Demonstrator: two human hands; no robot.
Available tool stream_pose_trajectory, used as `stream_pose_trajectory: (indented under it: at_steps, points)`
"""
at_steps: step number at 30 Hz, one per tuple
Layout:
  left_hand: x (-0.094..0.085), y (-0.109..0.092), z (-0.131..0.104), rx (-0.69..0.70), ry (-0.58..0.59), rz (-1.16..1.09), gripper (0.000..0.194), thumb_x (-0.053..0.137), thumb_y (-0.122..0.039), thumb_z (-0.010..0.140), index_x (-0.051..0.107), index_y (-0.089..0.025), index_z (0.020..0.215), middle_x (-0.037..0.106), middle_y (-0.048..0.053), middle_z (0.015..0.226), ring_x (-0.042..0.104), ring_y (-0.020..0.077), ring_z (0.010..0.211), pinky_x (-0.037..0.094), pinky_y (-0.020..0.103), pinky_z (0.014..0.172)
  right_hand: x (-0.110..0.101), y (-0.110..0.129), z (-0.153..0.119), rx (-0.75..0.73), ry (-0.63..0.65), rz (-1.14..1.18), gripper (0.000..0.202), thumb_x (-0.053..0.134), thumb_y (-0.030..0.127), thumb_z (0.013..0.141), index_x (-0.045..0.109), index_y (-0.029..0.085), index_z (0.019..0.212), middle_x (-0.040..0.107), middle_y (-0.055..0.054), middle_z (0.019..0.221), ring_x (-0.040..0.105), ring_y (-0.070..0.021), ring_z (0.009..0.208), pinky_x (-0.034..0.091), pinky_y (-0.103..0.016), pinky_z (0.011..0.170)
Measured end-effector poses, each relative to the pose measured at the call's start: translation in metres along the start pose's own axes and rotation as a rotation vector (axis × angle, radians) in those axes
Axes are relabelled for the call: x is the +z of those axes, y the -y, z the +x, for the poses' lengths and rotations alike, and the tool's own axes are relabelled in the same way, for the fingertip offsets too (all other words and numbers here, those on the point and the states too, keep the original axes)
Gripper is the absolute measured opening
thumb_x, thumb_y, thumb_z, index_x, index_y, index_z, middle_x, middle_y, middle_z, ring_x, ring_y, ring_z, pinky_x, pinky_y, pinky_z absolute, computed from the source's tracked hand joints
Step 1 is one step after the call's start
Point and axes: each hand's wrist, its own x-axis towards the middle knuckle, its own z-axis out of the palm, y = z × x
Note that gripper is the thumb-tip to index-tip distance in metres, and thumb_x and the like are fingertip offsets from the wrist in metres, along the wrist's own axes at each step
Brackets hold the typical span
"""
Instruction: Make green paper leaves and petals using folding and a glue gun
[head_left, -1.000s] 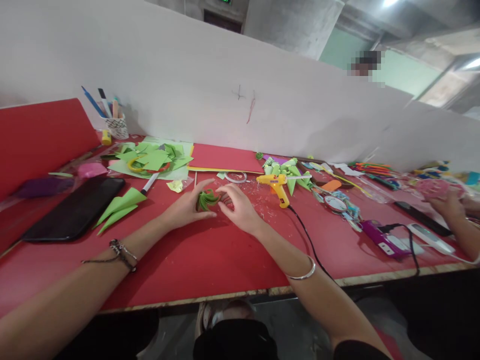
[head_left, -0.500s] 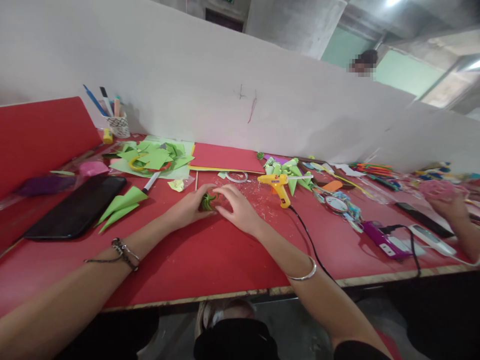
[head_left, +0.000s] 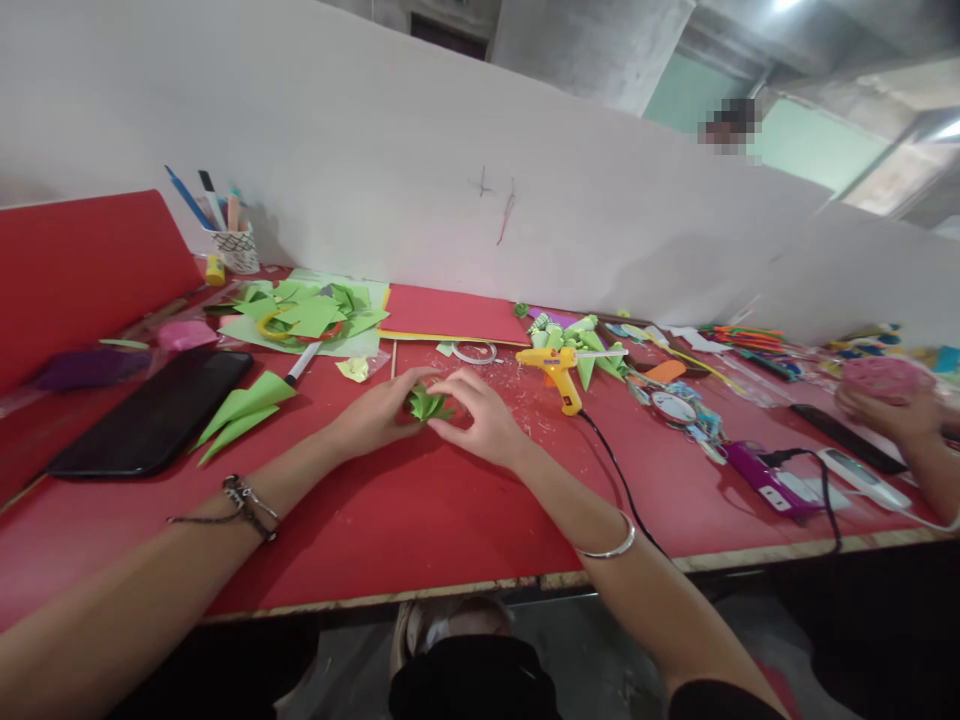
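Green pleated paper (head_left: 424, 403) is held between left fingers (head_left: 405, 380) and right fingers (head_left: 469, 388); its left edge is hidden.

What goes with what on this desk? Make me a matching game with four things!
1. Glue gun
2. Cup
3. Socket block
4. Green frilly piece

A. Purple
B. Between the left hand and right hand
C. Yellow
D. Near the wall, with pens in it

Pairs: 1-C, 2-D, 3-A, 4-B
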Motion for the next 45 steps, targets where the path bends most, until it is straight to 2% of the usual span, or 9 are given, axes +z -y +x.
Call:
stream_pose_trajectory:
  at_steps: [7,13,19,23,26,28,33,36,45]
  points:
    - [0.001,0.002,0.0,-0.055,-0.004,0.036,0.055,0.053,-0.028,0.073,0.03,-0.019,0.121,0.058,0.004,0.089,0.055,0.0153,0.075,0.042,0.025,0.064,-0.001,-0.003,0.0,-0.037,-0.074,-0.063,0.014,0.051,0.023,0.078,0.053,0.023,0.092,0.043,-0.004,0.095,0.049,-0.0154,0.088,0.045,-0.03,0.077]
    - [-0.001,0.002,0.001,-0.119,0.04,0.114,0.055,0.053,-0.04,0.073,0.034,-0.019,0.119,0.06,0.003,0.083,0.055,0.0162,0.068,0.04,0.025,0.059,0.001,-0.008,0.002,0.05,-0.123,0.087,0.031,0.052,0.017,0.074,0.042,0.021,0.103,0.045,-0.005,0.1,0.052,-0.0138,0.082,0.046,-0.029,0.073]
    - [-0.003,-0.001,0.002,-0.136,0.099,0.19,0.053,0.053,-0.049,0.071,0.041,-0.019,0.113,0.06,0.002,0.076,0.055,0.0173,0.065,0.04,0.026,0.058,0.002,-0.012,0.002,0.025,-0.088,0.106,0.01,0.052,0.015,0.073,0.049,0.019,0.08,0.047,-0.003,0.091,0.051,-0.014,0.085,0.045,-0.028,0.075]
    - [-0.001,0.004,0.001,-0.092,0.033,0.207,0.053,0.055,-0.045,0.072,0.038,-0.021,0.115,0.061,0.003,0.083,0.057,0.0182,0.074,0.042,0.03,0.07,0.001,-0.013,0.001,-0.027,-0.036,0.033,0.006,0.053,0.017,0.075,0.055,0.02,0.079,0.05,-0.003,0.093,0.052,-0.0141,0.087,0.044,-0.028,0.078]
    - [0.0,0.008,0.002,-0.055,-0.023,0.151,0.063,0.059,-0.044,0.07,0.03,-0.021,0.121,0.059,0.006,0.096,0.056,0.0193,0.085,0.043,0.032,0.075,0.001,-0.015,0.002,-0.065,-0.099,-0.037,0.009,0.049,0.017,0.079,0.058,0.02,0.077,0.051,-0.003,0.09,0.051,-0.0142,0.085,0.044,-0.028,0.077]
    - [-0.001,0.008,0.002,0.011,-0.128,0.155,0.063,0.061,-0.041,0.069,0.03,-0.02,0.12,0.053,0.009,0.107,0.052,0.0207,0.097,0.042,0.034,0.081,0.0,-0.015,0.002,-0.075,-0.141,-0.084,0.011,0.049,0.018,0.08,0.059,0.02,0.075,0.052,-0.003,0.087,0.051,-0.015,0.085,0.044,-0.029,0.077]
    - [-0.007,0.001,0.002,0.184,-0.411,0.335,0.029,0.056,-0.03,0.075,0.046,-0.019,0.1,0.048,0.009,0.103,0.046,0.0198,0.1,0.04,0.035,0.085,-0.001,-0.017,0.001,-0.078,-0.215,-0.037,0.011,0.047,0.016,0.081,0.057,0.02,0.081,0.053,-0.004,0.089,0.053,-0.0144,0.086,0.044,-0.028,0.078]
    - [-0.009,-0.001,0.001,0.2,-0.432,0.453,0.013,0.053,-0.025,0.077,0.053,-0.019,0.089,0.049,0.007,0.099,0.047,0.0187,0.093,0.041,0.033,0.079,-0.001,-0.017,0.001,-0.086,-0.239,-0.011,0.011,0.046,0.017,0.081,0.056,0.02,0.082,0.054,-0.004,0.089,0.054,-0.0145,0.088,0.044,-0.028,0.08]
    - [-0.008,-0.001,0.002,0.248,-0.428,0.67,0.01,0.052,-0.025,0.079,0.062,-0.022,0.079,0.058,0.003,0.088,0.049,0.0158,0.078,0.035,0.031,0.071,0.001,-0.014,0.0,-0.073,-0.163,-0.101,0.012,0.048,0.024,0.082,0.058,0.021,0.086,0.053,-0.004,0.092,0.054,-0.0131,0.082,0.045,-0.025,0.072]
